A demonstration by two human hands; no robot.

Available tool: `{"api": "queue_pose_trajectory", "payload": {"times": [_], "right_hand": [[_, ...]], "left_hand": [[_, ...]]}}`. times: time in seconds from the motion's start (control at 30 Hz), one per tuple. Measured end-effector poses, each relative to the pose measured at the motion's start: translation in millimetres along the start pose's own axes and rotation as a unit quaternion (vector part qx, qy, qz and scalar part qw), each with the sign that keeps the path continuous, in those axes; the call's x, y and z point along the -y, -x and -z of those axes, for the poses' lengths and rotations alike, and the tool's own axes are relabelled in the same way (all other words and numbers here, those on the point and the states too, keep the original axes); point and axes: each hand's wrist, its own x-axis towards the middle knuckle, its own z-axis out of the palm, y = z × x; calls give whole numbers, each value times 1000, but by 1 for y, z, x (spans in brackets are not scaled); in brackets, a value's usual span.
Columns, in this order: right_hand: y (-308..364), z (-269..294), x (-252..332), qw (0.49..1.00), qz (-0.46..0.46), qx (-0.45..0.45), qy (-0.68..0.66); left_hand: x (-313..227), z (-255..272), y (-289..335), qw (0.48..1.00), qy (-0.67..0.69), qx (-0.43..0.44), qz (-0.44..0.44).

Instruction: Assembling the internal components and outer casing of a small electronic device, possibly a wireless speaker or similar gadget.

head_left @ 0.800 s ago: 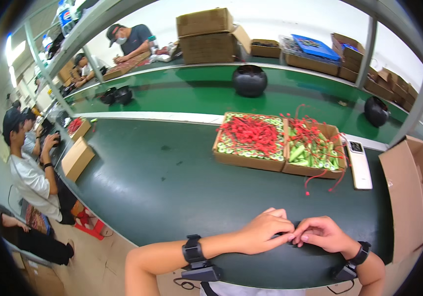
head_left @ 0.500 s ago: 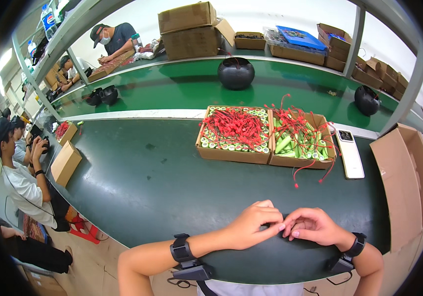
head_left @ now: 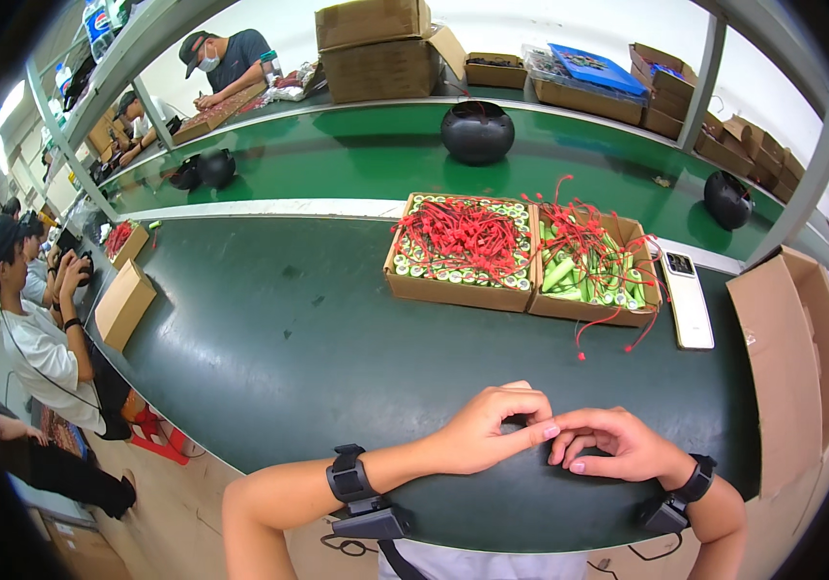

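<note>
Many light-green cylinders [head_left: 559, 274] with red-tipped leads [head_left: 467, 237] fill two adjoining boxes on the dark table [head_left: 240, 300], beyond the hands. The left box [head_left: 458, 293] packs them upright beneath heaped leads; the right box [head_left: 583, 311] holds them jumbled, leads trailing over its front. Left hand [head_left: 496, 425] and right hand [head_left: 617, 445], loosely curled, meet at the fingertips; whether they pinch anything, I cannot tell. Since half a second ago, the right hand's forefinger has straightened.

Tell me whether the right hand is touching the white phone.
Apart. The head view shows it: a stretch of bare dark tabletop lies between the right hand and the white phone.
</note>
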Motion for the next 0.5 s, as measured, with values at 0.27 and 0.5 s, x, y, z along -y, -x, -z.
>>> {"api": "queue_pose_trajectory", "payload": {"times": [0.27, 0.5], "right_hand": [[2, -5, 2, 998, -39, -23, -35], [-19, -20, 72, 996, -9, -83, 8]], "left_hand": [[1, 1, 0, 1000, 0, 0, 3], [-29, 8, 0, 983, 185, -13, 3]]}}
